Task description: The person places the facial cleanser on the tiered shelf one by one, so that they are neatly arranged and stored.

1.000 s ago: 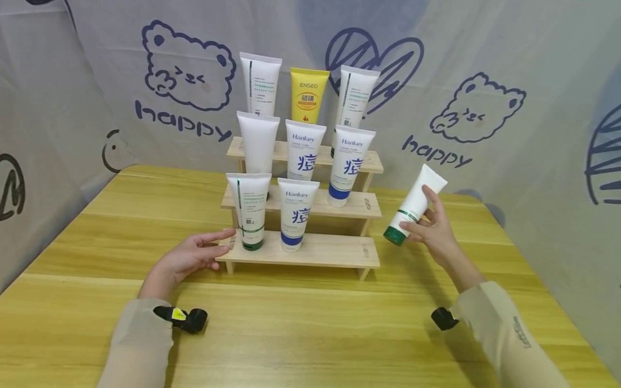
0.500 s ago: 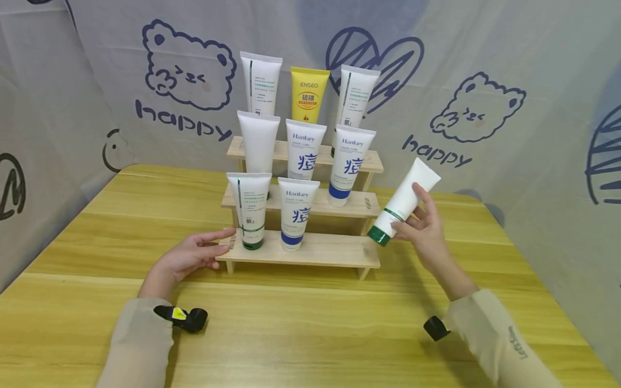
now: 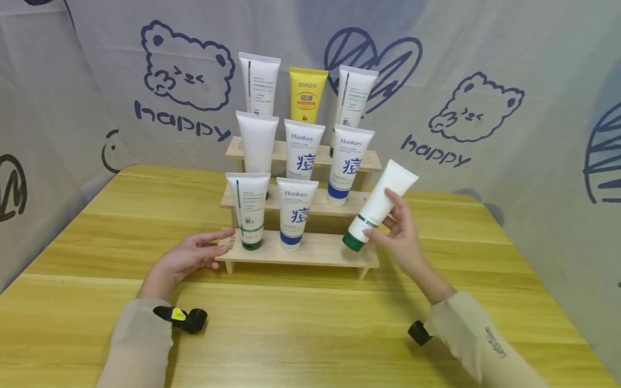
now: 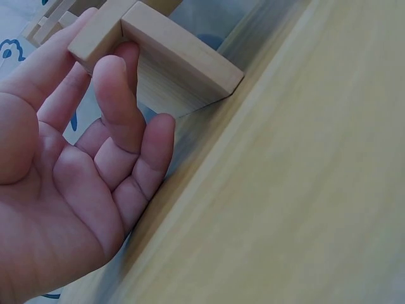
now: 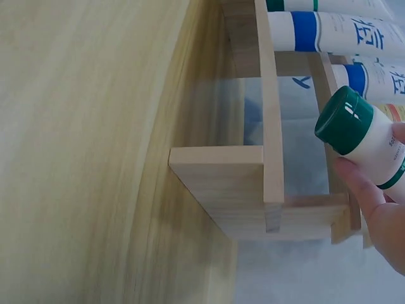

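Note:
In the head view my right hand (image 3: 401, 237) pinches a white squeeze tube (image 3: 380, 199) with a green cap, tilted with the cap down to the left. Its green cap (image 5: 345, 120) is over the right part of the lowest shelf of a three-tier wooden stand (image 3: 335, 250). My left hand (image 3: 194, 256) holds the left end of that shelf, with fingertips above and below the board end (image 4: 104, 35) in the left wrist view. On the lowest shelf stand a green-capped white tube (image 3: 251, 210) and a blue-capped Hankey tube (image 3: 297, 213).
The middle shelf bears a plain white tube (image 3: 258, 143) and two Hankey tubes (image 3: 349, 161). On the top shelf, a yellow ENSEO tube (image 3: 308, 94) stands between two white tubes. The stand is on a wooden table (image 3: 291, 323) before a printed cloth (image 3: 271, 27).
My right hand has carried the green-capped tube leftward, from beside the stand to over the right part of the lowest shelf. My left hand has stayed at the shelf's left end.

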`<act>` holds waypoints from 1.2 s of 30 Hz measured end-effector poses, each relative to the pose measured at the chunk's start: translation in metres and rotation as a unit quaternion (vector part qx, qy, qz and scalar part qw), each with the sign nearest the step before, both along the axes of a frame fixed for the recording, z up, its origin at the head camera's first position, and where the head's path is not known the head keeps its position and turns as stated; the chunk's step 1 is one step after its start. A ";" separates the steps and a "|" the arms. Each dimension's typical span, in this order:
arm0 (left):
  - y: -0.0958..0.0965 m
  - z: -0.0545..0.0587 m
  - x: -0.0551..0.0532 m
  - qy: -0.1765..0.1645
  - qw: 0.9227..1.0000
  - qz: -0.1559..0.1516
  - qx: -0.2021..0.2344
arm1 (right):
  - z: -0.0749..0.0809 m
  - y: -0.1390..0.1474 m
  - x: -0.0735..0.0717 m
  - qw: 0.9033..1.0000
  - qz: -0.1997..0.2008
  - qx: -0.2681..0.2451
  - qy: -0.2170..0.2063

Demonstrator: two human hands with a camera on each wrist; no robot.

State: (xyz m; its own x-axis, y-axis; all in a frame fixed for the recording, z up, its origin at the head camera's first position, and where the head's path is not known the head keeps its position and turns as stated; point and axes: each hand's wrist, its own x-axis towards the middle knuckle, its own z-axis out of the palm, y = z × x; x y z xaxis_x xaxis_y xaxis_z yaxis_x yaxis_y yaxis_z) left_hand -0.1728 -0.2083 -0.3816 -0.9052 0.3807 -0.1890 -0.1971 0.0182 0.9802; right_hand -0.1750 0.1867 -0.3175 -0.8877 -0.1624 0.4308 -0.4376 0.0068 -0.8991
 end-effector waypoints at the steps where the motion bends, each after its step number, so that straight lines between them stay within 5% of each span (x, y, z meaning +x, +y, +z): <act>1: 0.000 0.000 0.000 0.002 1.000 -0.001 -0.001 | -0.001 -0.002 0.000 1.000 0.002 0.002 0.003; 12: 0.000 0.002 0.001 0.008 1.000 -0.005 0.007 | -0.013 -0.023 0.001 0.997 0.002 0.056 0.060; 29: 0.001 0.004 0.003 0.006 1.000 -0.006 0.006 | -0.025 -0.041 0.000 0.962 -0.024 0.189 0.197; 36: 0.001 0.004 0.000 -0.002 1.000 0.000 -0.003 | -0.025 -0.043 -0.001 0.957 -0.021 0.215 0.195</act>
